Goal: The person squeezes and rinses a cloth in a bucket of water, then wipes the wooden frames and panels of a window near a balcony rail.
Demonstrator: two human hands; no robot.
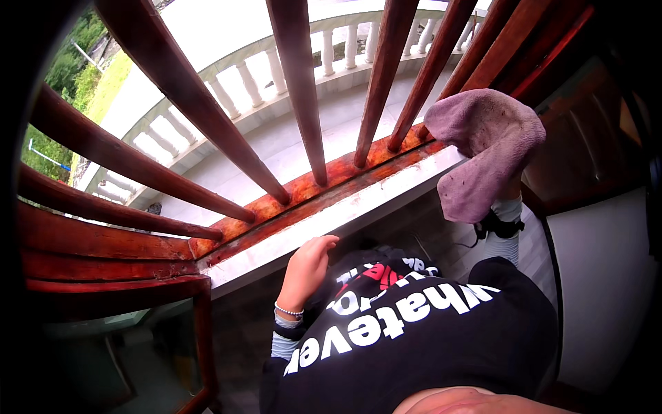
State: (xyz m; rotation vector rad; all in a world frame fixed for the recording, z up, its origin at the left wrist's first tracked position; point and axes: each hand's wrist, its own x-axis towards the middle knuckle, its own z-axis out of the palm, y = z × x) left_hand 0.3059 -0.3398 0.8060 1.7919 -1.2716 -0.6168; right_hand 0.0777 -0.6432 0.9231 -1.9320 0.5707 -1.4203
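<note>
A pinkish-purple cloth point(496, 139) with dark specks hangs in folds over my right hand point(512, 190), which it hides almost wholly; only skin near the wrist shows below it. The cloth is raised at the right end of the white window sill point(331, 215), close to the wooden bars point(380, 88). My left hand point(306, 269), with a bead bracelet at the wrist, is beside the sill's inner edge, its fingers loosely bent and nothing seen in it.
Reddish-brown wooden bars rise from the stained window frame point(269, 211). An open-standing glazed sash point(204, 341) is at lower left, another dark framed pane point(589, 139) at right. Beyond the bars are a tiled balcony point(248, 165) and a white balustrade point(327, 52).
</note>
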